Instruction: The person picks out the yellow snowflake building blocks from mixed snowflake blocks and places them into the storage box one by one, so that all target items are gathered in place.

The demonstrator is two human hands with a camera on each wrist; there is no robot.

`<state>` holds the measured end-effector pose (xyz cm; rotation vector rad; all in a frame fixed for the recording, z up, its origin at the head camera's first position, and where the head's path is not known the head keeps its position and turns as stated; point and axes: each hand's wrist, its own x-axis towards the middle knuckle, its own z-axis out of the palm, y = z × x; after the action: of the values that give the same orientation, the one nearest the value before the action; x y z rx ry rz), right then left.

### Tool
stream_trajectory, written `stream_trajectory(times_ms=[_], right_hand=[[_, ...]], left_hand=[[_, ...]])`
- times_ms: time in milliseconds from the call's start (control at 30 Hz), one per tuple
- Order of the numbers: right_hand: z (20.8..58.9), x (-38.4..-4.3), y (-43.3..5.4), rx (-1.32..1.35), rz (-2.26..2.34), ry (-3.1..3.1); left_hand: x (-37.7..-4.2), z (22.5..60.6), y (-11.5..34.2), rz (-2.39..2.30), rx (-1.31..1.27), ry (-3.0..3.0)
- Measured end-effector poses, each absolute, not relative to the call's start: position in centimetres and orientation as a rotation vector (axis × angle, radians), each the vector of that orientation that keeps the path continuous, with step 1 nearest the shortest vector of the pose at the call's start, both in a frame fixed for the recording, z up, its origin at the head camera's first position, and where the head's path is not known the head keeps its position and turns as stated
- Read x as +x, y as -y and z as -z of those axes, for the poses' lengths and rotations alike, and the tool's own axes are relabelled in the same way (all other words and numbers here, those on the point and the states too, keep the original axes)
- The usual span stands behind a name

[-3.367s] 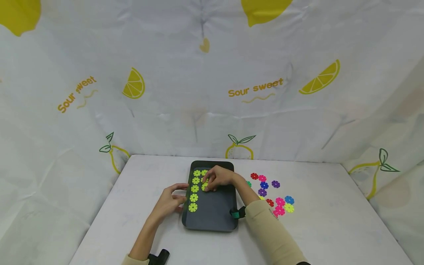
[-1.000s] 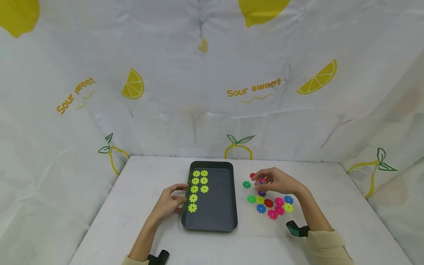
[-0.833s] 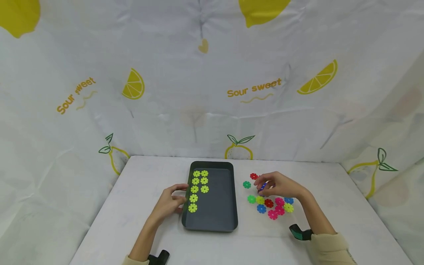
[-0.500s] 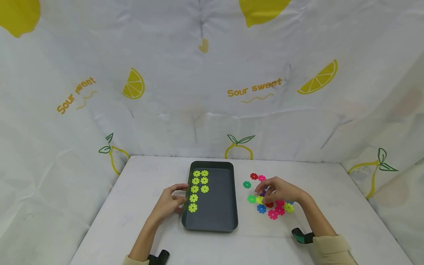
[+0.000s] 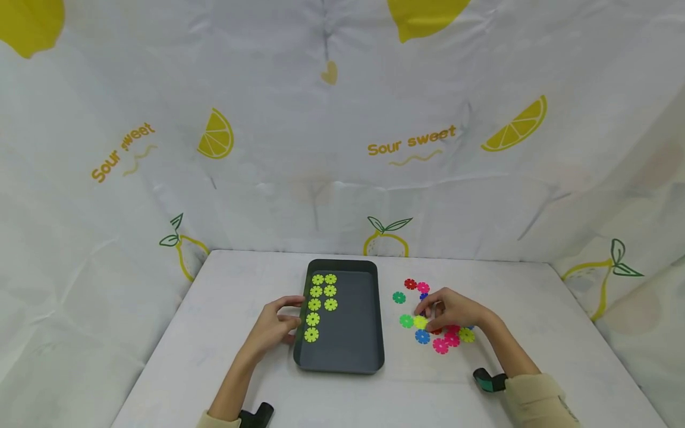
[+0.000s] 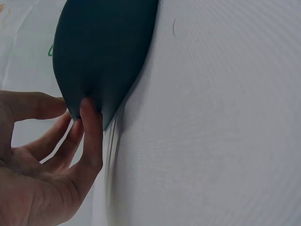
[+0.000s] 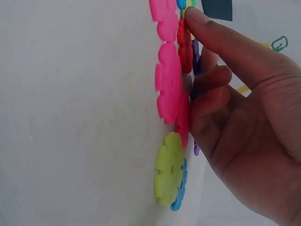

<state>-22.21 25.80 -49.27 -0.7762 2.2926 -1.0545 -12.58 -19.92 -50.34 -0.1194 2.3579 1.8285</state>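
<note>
My left hand (image 5: pixel 275 321) is at the left side of a dark rectangular baking tray (image 5: pixel 355 339); in the left wrist view its fingertips touch the tray's outer wall (image 6: pixel 108 47). Several yellow notched plastic discs (image 5: pixel 314 304) lie along the tray's left side, a full column and a shorter one beside it. My right hand (image 5: pixel 449 310) is over the loose discs on the table, thumb and index fingertip at the edge of a yellow disc (image 5: pixel 420 322). In the right wrist view the hand (image 7: pixel 254 122) hovers close beside red (image 7: pixel 185 47) and pink discs (image 7: pixel 169 80).
Loose discs of other colours lie right of the tray: a red one (image 5: pixel 410 284), a teal one (image 5: pixel 398 298), a green one (image 5: pixel 407 321), a blue one (image 5: pixel 422 337) and pink ones (image 5: pixel 441 346). Another yellow disc (image 5: pixel 467 336) is at their right. A lemon-print cloth (image 5: pixel 299 148) hangs behind the table.
My right hand has placed a yellow disc in the tray's second column, then gone right to the loose pile and toward me, down to a yellow disc. My left hand stays at the tray.
</note>
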Motion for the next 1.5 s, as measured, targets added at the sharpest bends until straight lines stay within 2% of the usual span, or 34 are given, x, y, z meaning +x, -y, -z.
stream_trajectory(times_ms=[1100, 1500], right_hand=[[49.5, -21.3, -25.7, -0.732, 1.048, -2.382], [48.8, -20.9, -25.6, -0.806, 1.079, -2.400]], left_hand=[[-12.8, 50.9, 19.8, -1.831, -0.140, -2.363], [-12.6, 50.7, 19.8, -1.819, -0.128, -2.383]])
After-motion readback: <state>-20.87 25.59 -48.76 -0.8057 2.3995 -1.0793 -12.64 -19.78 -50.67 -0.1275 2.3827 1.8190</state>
